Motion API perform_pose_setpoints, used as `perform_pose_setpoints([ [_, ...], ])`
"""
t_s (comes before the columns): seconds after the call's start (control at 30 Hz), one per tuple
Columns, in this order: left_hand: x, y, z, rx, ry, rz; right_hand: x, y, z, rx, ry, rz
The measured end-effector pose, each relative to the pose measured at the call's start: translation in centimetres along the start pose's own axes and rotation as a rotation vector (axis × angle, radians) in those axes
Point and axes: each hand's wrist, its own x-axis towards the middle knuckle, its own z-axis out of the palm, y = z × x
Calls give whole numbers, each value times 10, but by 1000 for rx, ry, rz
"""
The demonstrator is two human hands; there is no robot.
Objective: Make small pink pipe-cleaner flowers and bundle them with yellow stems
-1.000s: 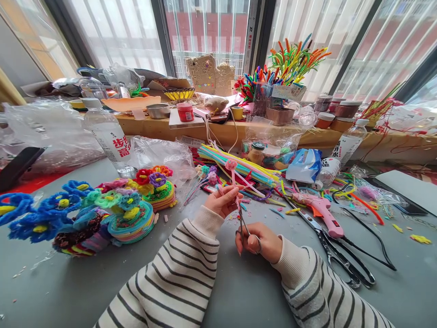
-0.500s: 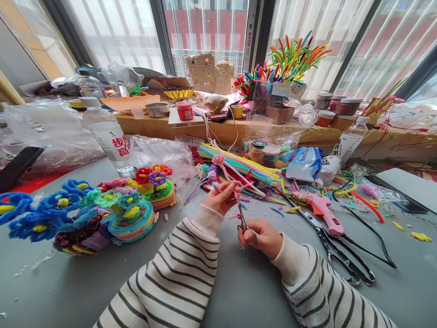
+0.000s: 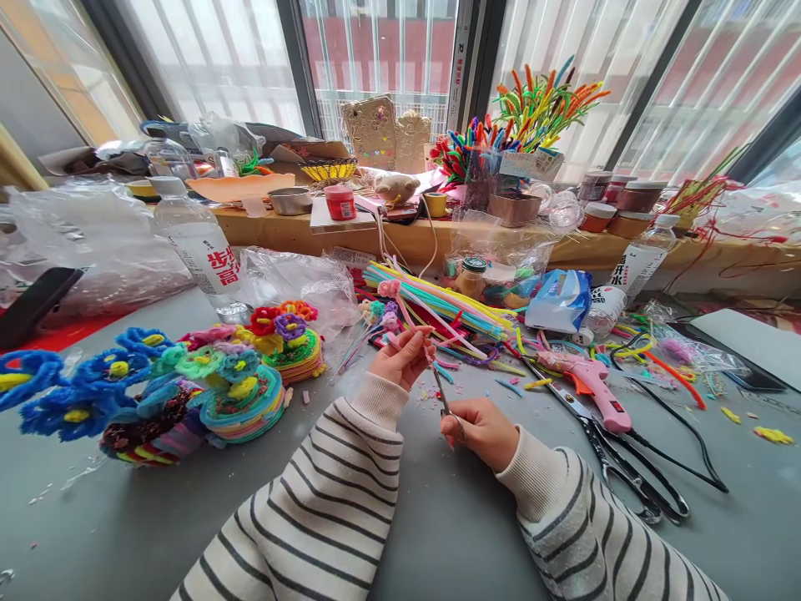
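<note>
My left hand [image 3: 402, 359] pinches a pink pipe-cleaner flower [image 3: 389, 289] by its stem, with the fluffy bloom up above the fingers. My right hand [image 3: 479, 430] is closed round the handles of small scissors [image 3: 441, 392]. Their blades point up toward the left fingertips, by the pink stem; whether they touch it I cannot tell. Tiny pink clippings [image 3: 431, 394] lie on the grey table [image 3: 438, 534] below. Behind the left hand are several small finished flowers on stems [image 3: 379, 312] and a pile of coloured pipe cleaners [image 3: 450, 305].
Pipe-cleaner flower pots [image 3: 244, 409] stand at left, beside a water bottle [image 3: 200, 242]. To the right lie a pink glue gun [image 3: 591, 384] with its black cord and large black-handled shears [image 3: 617, 472]. A blue-white packet [image 3: 559, 300] sits behind them. A cluttered ledge [image 3: 350, 234] runs along the windows.
The pink flower has tipped a little to the left in my left hand. The scissors have shifted slightly, and their blades look closer together.
</note>
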Motion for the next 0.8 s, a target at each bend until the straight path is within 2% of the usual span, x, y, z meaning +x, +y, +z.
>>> perform_pose_setpoints([
  [0.17,4,-1,-3,-6,-3,7,1,-1,0,10,11,42],
  [0.37,6,-1,-4,25,31,-10,-1,1,0,44,-50,-39],
  [0.6,2,0,1,52,72,-48,-2,2,-1,-77,-9,-113],
  [0.8,0,0,1,119,62,-80,-2,-1,-2,-141,-72,-109],
])
